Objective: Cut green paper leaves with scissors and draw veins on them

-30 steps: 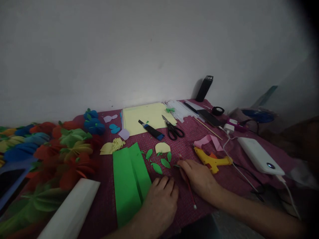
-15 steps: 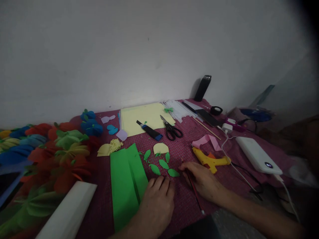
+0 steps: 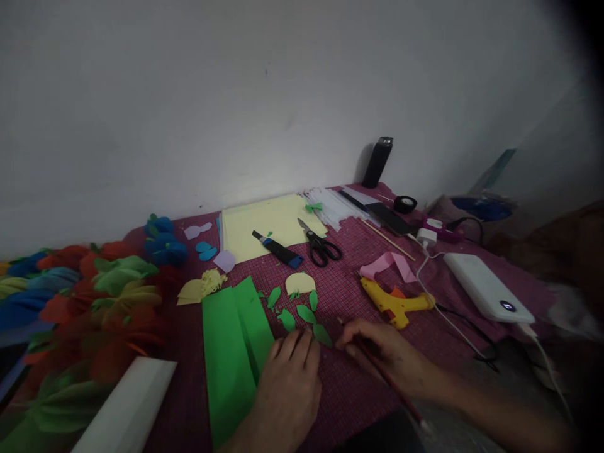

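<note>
My right hand (image 3: 394, 355) is closed round a thin dark red pencil (image 3: 399, 391), which slants down to the right towards its whitish end. Beside its fingertips lies a green leaf cutout (image 3: 321, 334). My left hand (image 3: 289, 380) rests palm down with fingers extended and slightly bent, near the same leaf and by the edge of a folded green sheet (image 3: 226, 352). What is under its fingertips is hidden. Several more leaf cutouts, one of them a small leaf (image 3: 306, 313), lie just beyond, below a cream rounded piece (image 3: 301, 283).
Black scissors (image 3: 321, 248) and a blue-black cutter (image 3: 278, 250) lie by pale yellow sheets (image 3: 264, 217). On the right are a yellow glue gun (image 3: 396, 302), pink ribbon (image 3: 389, 264) and a white power bank (image 3: 488, 288) with cables. Colourful flowers (image 3: 127, 277) crowd the left.
My right hand has shifted slightly down with the pencil, which now slants further right. My left hand reaches closer to the leaves, and the nearest leaf is turned. The view has shifted slightly.
</note>
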`<control>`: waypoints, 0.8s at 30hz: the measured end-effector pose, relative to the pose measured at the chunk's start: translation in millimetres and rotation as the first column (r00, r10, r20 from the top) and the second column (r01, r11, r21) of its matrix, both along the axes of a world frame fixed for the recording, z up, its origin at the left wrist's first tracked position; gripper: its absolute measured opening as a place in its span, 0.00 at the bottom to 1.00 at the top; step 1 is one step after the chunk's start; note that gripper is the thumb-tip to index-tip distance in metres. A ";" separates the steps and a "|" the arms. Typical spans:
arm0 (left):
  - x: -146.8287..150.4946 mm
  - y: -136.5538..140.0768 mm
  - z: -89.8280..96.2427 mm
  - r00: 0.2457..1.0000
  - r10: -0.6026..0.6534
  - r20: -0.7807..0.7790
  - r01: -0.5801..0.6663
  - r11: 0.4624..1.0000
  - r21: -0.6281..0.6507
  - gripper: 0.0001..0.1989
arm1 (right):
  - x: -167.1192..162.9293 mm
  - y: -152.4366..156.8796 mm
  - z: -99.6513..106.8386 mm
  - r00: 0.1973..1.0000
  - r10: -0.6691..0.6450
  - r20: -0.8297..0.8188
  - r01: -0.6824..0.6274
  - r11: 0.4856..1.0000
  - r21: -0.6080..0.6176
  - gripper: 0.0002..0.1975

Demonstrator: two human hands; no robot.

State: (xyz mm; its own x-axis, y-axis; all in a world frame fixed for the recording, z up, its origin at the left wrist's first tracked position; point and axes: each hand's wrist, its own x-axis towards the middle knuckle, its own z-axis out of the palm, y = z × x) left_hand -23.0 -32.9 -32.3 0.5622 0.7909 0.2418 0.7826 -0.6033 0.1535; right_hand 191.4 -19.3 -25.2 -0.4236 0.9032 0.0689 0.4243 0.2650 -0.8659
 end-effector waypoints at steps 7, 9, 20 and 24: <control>0.1 3.0 1.1 0.999 -0.050 -0.018 0.049 0.997 -0.054 0.20 | 7.8 31.3 -2.5 0.964 -0.122 -0.236 0.059 0.964 -0.260 0.19; -0.1 3.7 1.8 0.998 -0.061 -0.033 0.059 0.996 -0.061 0.20 | 3.0 38.6 -7.0 0.964 -0.123 -0.234 0.063 0.966 -0.250 0.19; -6.0 10.9 -0.6 0.984 -0.144 -0.107 0.143 0.990 -0.018 0.24 | -13.1 58.5 -6.9 0.964 -0.008 -0.265 -0.065 0.962 -0.266 0.08; -7.2 11.8 -4.2 0.979 -0.154 -0.136 0.158 0.987 0.020 0.25 | -12.2 56.9 -7.0 0.961 0.006 -0.276 -0.058 0.982 -0.181 0.03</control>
